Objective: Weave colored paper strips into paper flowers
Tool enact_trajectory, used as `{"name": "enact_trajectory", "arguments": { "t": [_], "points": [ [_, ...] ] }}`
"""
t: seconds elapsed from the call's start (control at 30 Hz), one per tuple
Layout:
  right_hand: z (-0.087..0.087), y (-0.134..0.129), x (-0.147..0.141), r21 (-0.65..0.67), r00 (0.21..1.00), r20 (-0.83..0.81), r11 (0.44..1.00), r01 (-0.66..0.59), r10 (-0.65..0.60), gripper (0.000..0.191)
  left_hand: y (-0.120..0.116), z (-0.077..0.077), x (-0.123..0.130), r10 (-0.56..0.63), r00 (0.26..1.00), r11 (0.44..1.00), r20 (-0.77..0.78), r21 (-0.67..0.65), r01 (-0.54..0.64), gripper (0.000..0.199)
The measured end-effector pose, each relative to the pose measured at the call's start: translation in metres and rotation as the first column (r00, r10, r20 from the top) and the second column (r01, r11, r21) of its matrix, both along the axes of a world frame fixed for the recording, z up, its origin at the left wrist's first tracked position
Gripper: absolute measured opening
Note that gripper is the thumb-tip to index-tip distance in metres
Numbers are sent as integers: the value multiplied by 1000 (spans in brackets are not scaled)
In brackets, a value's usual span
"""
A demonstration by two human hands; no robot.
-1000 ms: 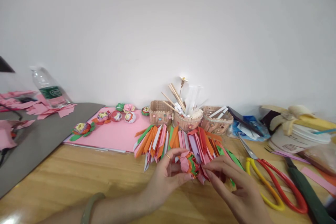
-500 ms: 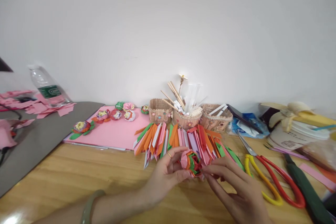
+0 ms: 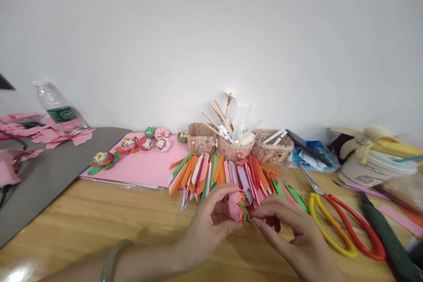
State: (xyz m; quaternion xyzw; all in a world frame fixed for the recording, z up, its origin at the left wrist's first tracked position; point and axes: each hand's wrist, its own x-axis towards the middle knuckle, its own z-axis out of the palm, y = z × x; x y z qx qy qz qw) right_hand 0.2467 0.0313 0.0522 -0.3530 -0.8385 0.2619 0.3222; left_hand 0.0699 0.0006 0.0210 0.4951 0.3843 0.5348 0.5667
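Note:
A folded paper flower (image 3: 236, 207) with pink outer petals and green and orange inside is held just above the wooden table. My left hand (image 3: 216, 216), wearing a ring, grips it between fingers and thumb from the left. From the right, my right hand (image 3: 280, 224) pinches at the flower's edge with thumb and index finger closed on a petal. Just behind both hands lies a fanned spread of folded paper strips (image 3: 194, 176) in orange, pink, green, white and red. Part of the flower is hidden by my fingers.
Several finished paper flowers (image 3: 145, 143) rest on pink paper sheets (image 3: 139, 172) at the left. Woven baskets (image 3: 202, 143) with sticks stand by the wall. Scissors (image 3: 350, 224) and a dark green tool (image 3: 383, 233) lie right. A plastic bottle (image 3: 59, 110) leans at far left.
The flower has been turned so its pink outer petals face me more and its inner layers show less. My right fingers have shifted slightly left along its edge.

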Motion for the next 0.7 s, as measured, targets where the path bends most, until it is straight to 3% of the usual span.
{"name": "enact_trajectory", "arguments": {
  "t": [0.27,0.43,0.57,0.7],
  "points": [
    [0,-2,-1,18,999,38,1000,21,-22,14,-2,-1,-3,5,996,997,-87,82,2,41],
    [-3,-3,-1,228,998,-8,972,61,-60,9,-5,-2,-4,-78,996,991,-32,103,81,47],
    [-8,-3,0,394,996,-46,915,84,-72,11,-3,-5,-3,-36,998,996,48,82,32,40],
    [-7,-2,-2,289,1000,-10,957,28,-26,11,-1,-7,-2,-49,992,995,117,90,38,36]
  ]
}}
